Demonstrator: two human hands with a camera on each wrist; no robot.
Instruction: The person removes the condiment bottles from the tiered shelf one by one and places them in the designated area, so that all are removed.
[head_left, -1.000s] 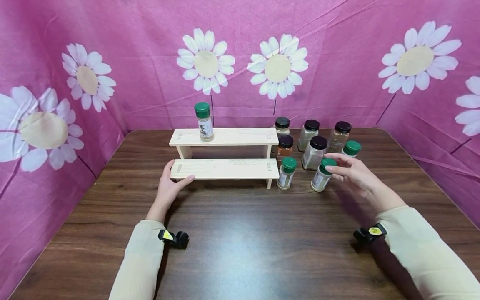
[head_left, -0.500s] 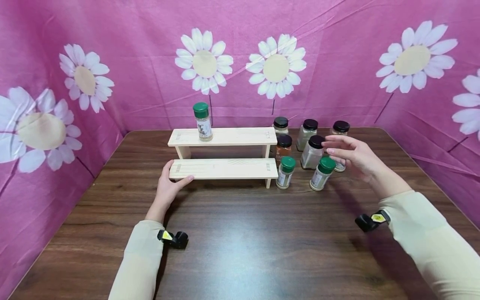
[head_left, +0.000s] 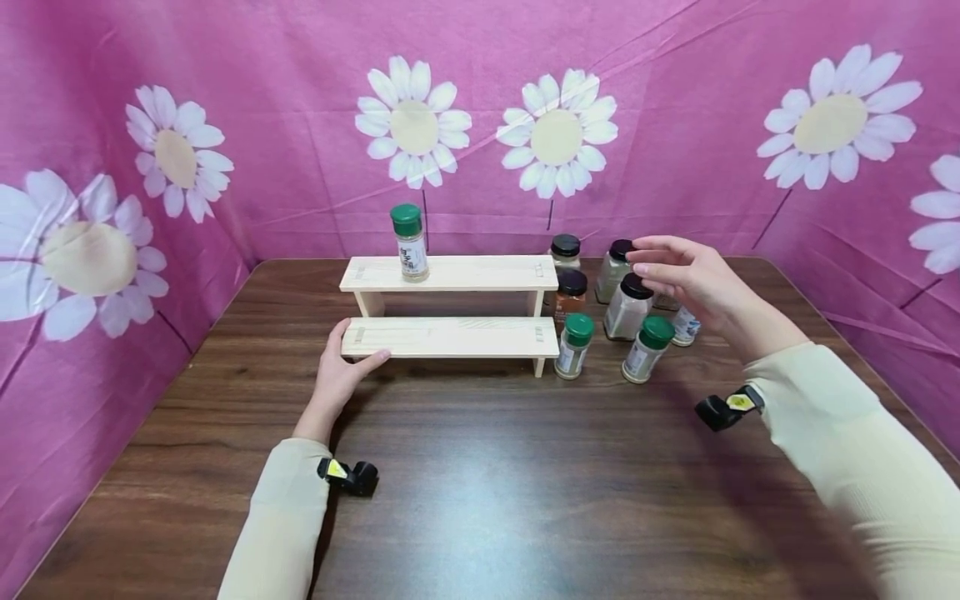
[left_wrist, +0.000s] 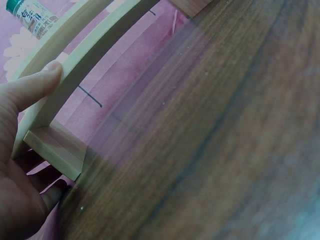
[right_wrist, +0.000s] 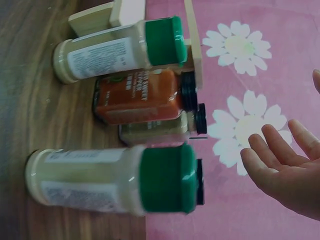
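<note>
A two-tier wooden spice rack (head_left: 450,337) stands on the table, one step lower in front. My left hand (head_left: 335,379) grips the lower step's left end, thumb on its front edge; in the left wrist view its fingers go around the end leg (left_wrist: 60,150). On the upper step stands a green-capped spice bottle (head_left: 412,254). My right hand (head_left: 697,279) hovers over the jars at the right, holding nothing, fingers extended. Its fingertips overlap a black-capped jar (head_left: 611,279) at the back. Below them is another black-capped jar (head_left: 626,317) with pale contents.
Two green-capped bottles (head_left: 572,354) stand in front, one close to the rack's right end. Behind that one are an orange-red spice jar (head_left: 570,310) and another black-capped jar (head_left: 565,247). My right hand partly hides a labelled bottle (head_left: 686,327). Pink flowered cloth (head_left: 480,217) hangs behind.
My right hand has left the front green-capped bottle, rising and moving back over the rear jars. That bottle stays standing in place. My left hand keeps its grip on the rack.
</note>
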